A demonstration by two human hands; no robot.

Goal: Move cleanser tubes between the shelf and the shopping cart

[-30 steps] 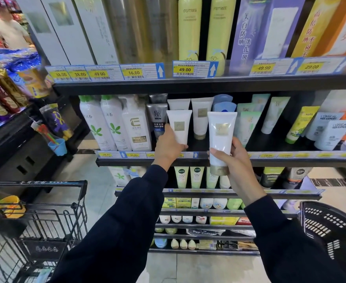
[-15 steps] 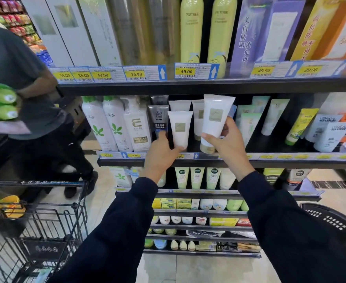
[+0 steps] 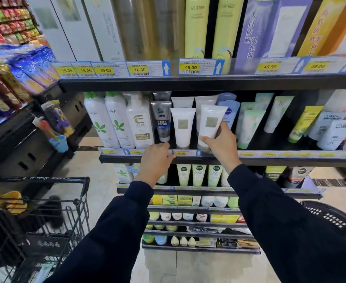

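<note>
Right hand [image 3: 221, 144] grips white tube [image 3: 210, 124] at frame centre; left hand [image 3: 155, 156] loose, empty, fingers on shelf [image 3: 270, 158] edge.

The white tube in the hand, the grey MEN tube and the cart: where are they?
white tube [image 3: 210, 121]: head view, on its label.
grey MEN tube [image 3: 162, 119]: head view, on its front print.
cart [image 3: 45, 179]: head view, on its top rim.

The right hand [image 3: 221, 146] covers the lower right side of the white tube [image 3: 210, 123], and below its fingers the cap is partly hidden. The tubes behind those fingers show only their tops. The left hand [image 3: 155, 160] hides part of a price tag [image 3: 180, 153], whose print is too small to read. The cart [image 3: 45, 211] is cut off at the left edge.
</note>
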